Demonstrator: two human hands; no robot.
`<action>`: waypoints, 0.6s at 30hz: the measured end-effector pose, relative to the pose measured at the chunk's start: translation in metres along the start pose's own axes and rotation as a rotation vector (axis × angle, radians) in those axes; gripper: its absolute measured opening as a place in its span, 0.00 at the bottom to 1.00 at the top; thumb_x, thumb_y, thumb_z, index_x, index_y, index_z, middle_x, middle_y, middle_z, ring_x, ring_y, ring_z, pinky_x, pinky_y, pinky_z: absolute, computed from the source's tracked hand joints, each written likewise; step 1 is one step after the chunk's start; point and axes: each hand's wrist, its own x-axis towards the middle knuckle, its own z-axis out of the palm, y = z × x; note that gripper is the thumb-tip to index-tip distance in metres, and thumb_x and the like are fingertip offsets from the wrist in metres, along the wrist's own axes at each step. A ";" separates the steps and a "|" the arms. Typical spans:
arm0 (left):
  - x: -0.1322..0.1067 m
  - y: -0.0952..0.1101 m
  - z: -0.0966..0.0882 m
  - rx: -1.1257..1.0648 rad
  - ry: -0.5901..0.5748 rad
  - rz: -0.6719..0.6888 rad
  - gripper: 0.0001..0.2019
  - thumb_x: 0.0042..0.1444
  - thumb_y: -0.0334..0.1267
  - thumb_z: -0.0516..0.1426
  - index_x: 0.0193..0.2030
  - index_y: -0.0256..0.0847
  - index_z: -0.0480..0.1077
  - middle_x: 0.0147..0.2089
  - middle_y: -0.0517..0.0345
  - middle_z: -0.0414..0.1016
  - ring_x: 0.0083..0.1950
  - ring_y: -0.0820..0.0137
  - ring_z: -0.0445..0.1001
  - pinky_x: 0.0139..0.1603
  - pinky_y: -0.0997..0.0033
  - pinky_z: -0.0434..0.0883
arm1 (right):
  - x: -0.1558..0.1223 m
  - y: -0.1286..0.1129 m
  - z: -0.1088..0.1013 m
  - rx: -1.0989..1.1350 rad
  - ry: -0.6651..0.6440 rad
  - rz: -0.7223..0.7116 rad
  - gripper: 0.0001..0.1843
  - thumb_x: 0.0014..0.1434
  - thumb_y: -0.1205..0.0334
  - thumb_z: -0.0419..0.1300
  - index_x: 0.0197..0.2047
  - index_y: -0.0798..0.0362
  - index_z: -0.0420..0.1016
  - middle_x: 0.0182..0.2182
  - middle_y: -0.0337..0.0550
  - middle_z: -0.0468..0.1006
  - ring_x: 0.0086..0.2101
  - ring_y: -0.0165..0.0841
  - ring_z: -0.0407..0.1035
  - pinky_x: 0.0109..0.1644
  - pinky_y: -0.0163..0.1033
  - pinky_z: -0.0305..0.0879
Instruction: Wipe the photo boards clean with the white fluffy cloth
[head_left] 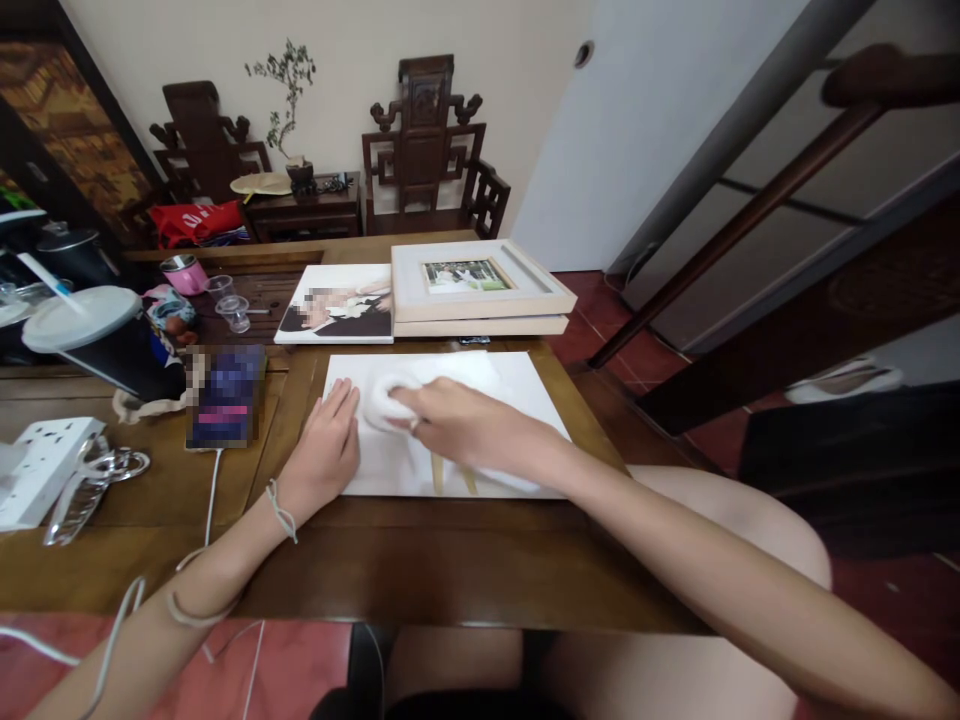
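Observation:
My left hand (328,440) lies with its fingers stretched out on the left edge of a flat white board (525,400) on the wooden table. In my right hand (469,425) is a bunched white cloth (388,400), pressed onto the board's upper left part. The fingers are closed round it, slightly blurred, and a ring shows on one. More white material spreads under and to the right of that hand; I cannot tell whether it belongs to the cloth. Two tan strips (453,477) show below the hand, near the board's front edge.
Behind the board stand stacked picture frames (480,285) and a photo panel (337,305). To the left are a phone (225,395) on a cable, a black lidded cup (112,340), a white power strip (49,470) and a clear plastic object (90,480).

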 end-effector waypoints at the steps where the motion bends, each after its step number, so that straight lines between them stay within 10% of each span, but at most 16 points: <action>1: 0.002 0.001 -0.002 -0.066 0.036 -0.031 0.23 0.63 0.36 0.44 0.61 0.30 0.63 0.67 0.38 0.61 0.70 0.57 0.56 0.69 0.51 0.54 | 0.013 0.001 0.001 -0.013 0.025 0.017 0.14 0.60 0.69 0.46 0.44 0.54 0.71 0.32 0.51 0.76 0.33 0.42 0.72 0.35 0.42 0.65; 9: 0.013 0.001 -0.016 -0.841 0.375 -0.336 0.24 0.66 0.46 0.44 0.59 0.32 0.65 0.64 0.44 0.67 0.65 0.63 0.65 0.67 0.59 0.59 | 0.019 -0.038 0.050 -0.062 0.083 -0.216 0.20 0.60 0.74 0.48 0.55 0.60 0.67 0.57 0.62 0.68 0.63 0.52 0.49 0.64 0.66 0.40; 14: 0.011 0.005 -0.013 -0.911 0.350 -0.346 0.26 0.66 0.51 0.44 0.58 0.34 0.68 0.62 0.45 0.69 0.65 0.62 0.65 0.66 0.58 0.60 | -0.031 -0.045 0.041 0.122 -0.041 -0.378 0.15 0.54 0.74 0.51 0.44 0.56 0.70 0.45 0.50 0.77 0.50 0.45 0.67 0.60 0.58 0.53; 18: 0.006 0.014 -0.011 -0.558 0.285 -0.238 0.23 0.65 0.47 0.45 0.55 0.33 0.71 0.61 0.46 0.71 0.64 0.61 0.66 0.67 0.59 0.59 | -0.023 -0.024 0.008 0.170 -0.097 -0.158 0.11 0.56 0.71 0.48 0.37 0.52 0.70 0.31 0.45 0.76 0.32 0.38 0.70 0.36 0.40 0.63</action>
